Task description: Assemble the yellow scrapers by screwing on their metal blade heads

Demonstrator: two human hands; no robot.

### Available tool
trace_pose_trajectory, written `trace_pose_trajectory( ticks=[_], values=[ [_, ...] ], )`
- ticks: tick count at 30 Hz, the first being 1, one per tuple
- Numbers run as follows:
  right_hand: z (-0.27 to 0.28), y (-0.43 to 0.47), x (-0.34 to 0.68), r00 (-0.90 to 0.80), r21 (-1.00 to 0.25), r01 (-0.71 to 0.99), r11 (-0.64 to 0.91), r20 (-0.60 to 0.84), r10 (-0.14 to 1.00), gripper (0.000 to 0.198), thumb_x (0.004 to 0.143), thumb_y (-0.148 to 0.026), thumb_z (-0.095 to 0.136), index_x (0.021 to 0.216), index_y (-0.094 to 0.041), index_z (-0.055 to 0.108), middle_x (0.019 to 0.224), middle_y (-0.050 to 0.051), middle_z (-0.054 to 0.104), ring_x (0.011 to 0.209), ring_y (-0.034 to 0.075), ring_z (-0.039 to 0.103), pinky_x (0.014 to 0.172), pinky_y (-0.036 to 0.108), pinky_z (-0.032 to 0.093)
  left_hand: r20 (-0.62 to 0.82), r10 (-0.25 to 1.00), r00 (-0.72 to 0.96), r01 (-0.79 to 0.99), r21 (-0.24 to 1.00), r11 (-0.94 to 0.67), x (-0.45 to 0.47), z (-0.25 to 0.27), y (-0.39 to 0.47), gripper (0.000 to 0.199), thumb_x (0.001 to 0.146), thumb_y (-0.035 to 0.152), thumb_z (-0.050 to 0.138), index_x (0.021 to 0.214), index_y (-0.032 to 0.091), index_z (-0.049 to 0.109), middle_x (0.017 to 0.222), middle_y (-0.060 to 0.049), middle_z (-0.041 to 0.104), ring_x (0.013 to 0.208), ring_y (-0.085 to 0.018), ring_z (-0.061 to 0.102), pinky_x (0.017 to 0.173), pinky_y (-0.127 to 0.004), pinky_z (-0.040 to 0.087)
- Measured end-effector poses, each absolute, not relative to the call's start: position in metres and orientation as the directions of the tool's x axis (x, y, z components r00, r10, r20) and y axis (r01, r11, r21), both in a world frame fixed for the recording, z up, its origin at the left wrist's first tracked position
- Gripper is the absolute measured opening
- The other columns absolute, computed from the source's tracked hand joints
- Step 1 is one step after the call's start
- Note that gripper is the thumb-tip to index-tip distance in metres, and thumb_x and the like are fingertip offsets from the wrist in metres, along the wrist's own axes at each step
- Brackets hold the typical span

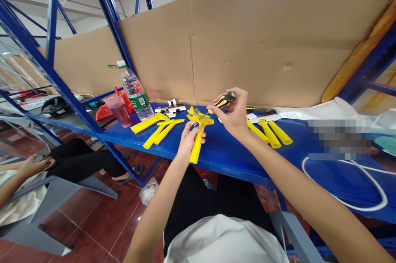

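My left hand (189, 137) is closed around a yellow plastic handle (195, 149), its tube end pointing down toward me. In my right hand (233, 116) is a screwdriver (225, 99) with a black and cream grip. Its shaft slants down to the left and reaches the wide upper part of the yellow handle; whether the tip sits on a screw is too small to tell. Several like yellow handles lie on the blue table to the left (157, 131) and to the right (272, 133). Behind them are white and black parts (170, 108).
A water bottle (136, 92) and a pink cup (118, 108) stand at the left on the blue table (235, 160). A white cable (355, 207) loops at the right. Cardboard (241, 44) walls the back. Another person (34, 168) sits at the left.
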State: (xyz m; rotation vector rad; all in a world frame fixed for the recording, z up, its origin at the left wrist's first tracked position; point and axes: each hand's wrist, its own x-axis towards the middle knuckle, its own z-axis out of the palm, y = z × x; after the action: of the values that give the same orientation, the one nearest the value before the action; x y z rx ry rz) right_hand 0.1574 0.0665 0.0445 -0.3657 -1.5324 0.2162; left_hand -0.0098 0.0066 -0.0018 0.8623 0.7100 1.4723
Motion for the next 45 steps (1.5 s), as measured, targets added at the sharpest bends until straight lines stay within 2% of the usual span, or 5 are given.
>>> trace_pose_trajectory(
  ticks=[9, 15, 21, 27, 45],
  values=[
    [0.052, 0.057, 0.164, -0.113, -0.268, 0.112, 0.957, 0.953, 0.280, 0.047, 0.108, -0.038, 0.063, 0.149, -0.032, 0.041, 0.142, 0.013, 0.064, 0.113, 0.026, 0.077, 0.095, 0.050, 0.068, 0.102, 0.995, 0.009, -0.562, 0.823, -0.079, -0.011, -0.001, 0.006, 0.063, 0.068, 0.027, 0.097, 0.113, 0.025, 0.052, 0.096, -0.001, 0.070, 0.063, -0.010, 0.062, 0.052, -0.021, 0.040],
    [0.055, 0.052, 0.162, 0.019, -0.230, 0.201, 0.952, 0.973, 0.231, 0.045, 0.101, -0.033, 0.078, 0.137, -0.032, 0.053, 0.098, 0.000, 0.072, 0.082, 0.020, 0.073, 0.077, 0.041, 0.066, 0.096, 0.995, 0.031, -0.532, 0.844, -0.065, -0.010, 0.002, 0.004, 0.064, 0.067, 0.029, 0.098, 0.111, 0.024, 0.052, 0.090, 0.000, 0.069, 0.061, -0.011, 0.061, 0.051, -0.021, 0.039],
    [0.058, 0.049, 0.164, -0.080, -0.227, 0.081, 0.970, 0.969, 0.234, 0.057, 0.107, -0.035, 0.066, 0.157, -0.033, 0.040, 0.141, 0.012, 0.065, 0.119, 0.028, 0.075, 0.095, 0.050, 0.068, 0.118, 0.993, 0.026, -0.545, 0.834, -0.085, -0.011, 0.002, 0.002, 0.062, 0.069, 0.029, 0.097, 0.113, 0.024, 0.053, 0.090, 0.000, 0.067, 0.062, -0.011, 0.061, 0.051, -0.021, 0.040],
    [0.054, 0.051, 0.160, -0.021, -0.286, 0.152, 0.946, 0.956, 0.293, 0.051, 0.103, -0.039, 0.075, 0.147, -0.035, 0.049, 0.108, 0.002, 0.073, 0.092, 0.023, 0.077, 0.089, 0.048, 0.070, 0.128, 0.991, 0.031, -0.538, 0.838, -0.092, -0.012, 0.000, 0.004, 0.060, 0.071, 0.030, 0.096, 0.113, 0.025, 0.053, 0.090, 0.001, 0.066, 0.062, -0.011, 0.062, 0.051, -0.021, 0.041],
    [0.051, 0.047, 0.159, -0.132, -0.300, 0.129, 0.945, 0.939, 0.317, 0.057, 0.110, -0.043, 0.061, 0.161, -0.035, 0.036, 0.136, 0.011, 0.071, 0.115, 0.029, 0.076, 0.101, 0.058, 0.067, 0.124, 0.992, 0.011, -0.541, 0.836, -0.098, -0.013, -0.006, 0.009, 0.060, 0.073, 0.032, 0.096, 0.113, 0.026, 0.052, 0.098, -0.001, 0.071, 0.064, -0.010, 0.062, 0.054, -0.021, 0.043]
  ],
)
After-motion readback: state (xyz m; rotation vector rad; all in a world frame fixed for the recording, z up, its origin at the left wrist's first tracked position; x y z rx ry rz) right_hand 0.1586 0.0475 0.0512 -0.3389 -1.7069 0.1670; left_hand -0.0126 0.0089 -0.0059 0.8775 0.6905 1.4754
